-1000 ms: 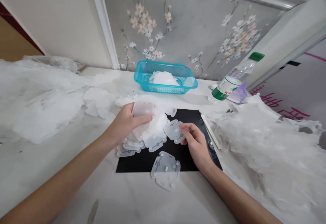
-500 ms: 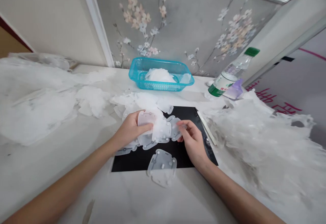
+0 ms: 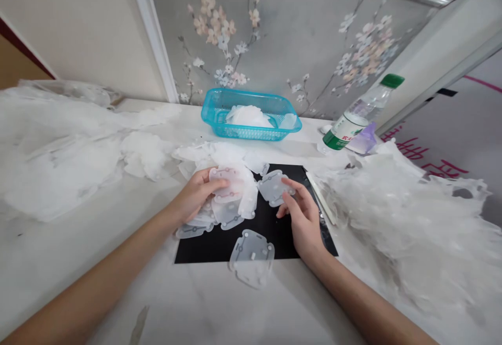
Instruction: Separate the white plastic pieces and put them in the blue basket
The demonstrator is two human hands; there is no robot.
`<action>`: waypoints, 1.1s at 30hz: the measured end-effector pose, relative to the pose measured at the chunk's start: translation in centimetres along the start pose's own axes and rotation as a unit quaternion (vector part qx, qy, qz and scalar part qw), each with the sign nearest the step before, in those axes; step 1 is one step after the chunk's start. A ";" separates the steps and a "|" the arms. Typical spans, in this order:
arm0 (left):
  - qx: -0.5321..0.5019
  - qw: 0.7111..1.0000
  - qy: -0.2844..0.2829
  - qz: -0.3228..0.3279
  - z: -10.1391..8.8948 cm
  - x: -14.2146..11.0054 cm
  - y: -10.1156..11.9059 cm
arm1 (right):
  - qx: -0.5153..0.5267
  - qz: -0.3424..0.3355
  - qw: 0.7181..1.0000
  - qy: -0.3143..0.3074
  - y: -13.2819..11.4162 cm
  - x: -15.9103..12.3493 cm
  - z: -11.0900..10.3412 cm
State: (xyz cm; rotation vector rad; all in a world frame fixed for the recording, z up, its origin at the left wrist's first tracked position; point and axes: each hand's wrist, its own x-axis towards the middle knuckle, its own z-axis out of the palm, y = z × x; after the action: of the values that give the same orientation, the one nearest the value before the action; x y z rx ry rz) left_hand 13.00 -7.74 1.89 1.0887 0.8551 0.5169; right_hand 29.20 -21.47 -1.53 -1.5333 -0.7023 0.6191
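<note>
My left hand (image 3: 200, 191) is closed on a stack of translucent plastic sheets (image 3: 231, 183), thumb on top. Between the thumb and fingers of my right hand (image 3: 300, 206) is a single translucent plastic sheet (image 3: 273, 187), its outline notched and dotted with small white spots. A black mat (image 3: 207, 250) lies beneath both hands. Another loose sheet (image 3: 253, 259) overlaps the mat's front edge, with a small white piece on it. More sheets (image 3: 196, 229) spread out under and behind my left hand, partly hidden by it.
Behind the mat stands a blue plastic basket (image 3: 251, 131) holding some white sheets. A bottle with a green cap (image 3: 349, 120) leans at the back right. Large heaps of translucent plastic lie left (image 3: 63, 162) and right (image 3: 423, 230). A white stick (image 3: 321, 198) lies along the mat's right edge.
The sheet in my right hand came close to the left-hand stack, then moved apart to the right. My right fingers have spread wider around its edge. The view shifted slightly.
</note>
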 end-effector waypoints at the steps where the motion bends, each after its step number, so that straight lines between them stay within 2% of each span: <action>1: 0.002 1.000 0.004 0.001 0.0 0.0 0.0 | -0.008 -0.016 1.000 -0.004 0.0 -0.2 0.0; 4: -0.004 1.000 0.007 0.005 0.0 0.0 0.0 | -0.054 -0.069 0.996 -0.032 0.0 -0.8 0.0; 7: -0.014 1.000 -0.002 0.006 0.0 -0.1 0.0 | -0.103 -0.154 0.978 -0.101 0.1 -1.3 -0.3; 12: -0.026 0.999 -0.024 0.007 0.2 -0.2 -0.2 | -0.160 -0.309 0.897 -0.274 -0.2 -2.0 -0.4; 15: -0.029 0.999 -0.028 0.008 0.1 0.0 -0.4 | -0.176 -0.350 0.860 -0.327 -0.5 -2.2 -0.3; 23: -0.019 0.999 0.026 0.020 0.0 0.0 -0.3 | -0.199 -0.401 0.843 -0.298 -0.5 -2.5 -0.4; 25: -0.016 1.000 0.010 0.017 0.0 -0.1 -0.2 | -0.212 -0.399 0.834 -0.317 -0.5 -2.7 -0.3; 28: -0.014 0.998 -0.053 0.013 -0.2 0.0 -0.3 | -0.263 -0.367 0.820 -0.350 -0.6 -2.8 0.1; 33: -0.008 0.997 -0.072 0.023 -1.2 0.4 -0.7 | -0.315 -0.275 0.835 -0.359 -1.1 -2.7 0.5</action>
State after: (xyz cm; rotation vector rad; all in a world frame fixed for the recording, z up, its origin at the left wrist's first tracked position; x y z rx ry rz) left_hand 12.27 -7.09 0.86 1.1187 0.6988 0.4771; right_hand 26.89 -23.10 -0.58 -1.5404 -2.0096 0.5299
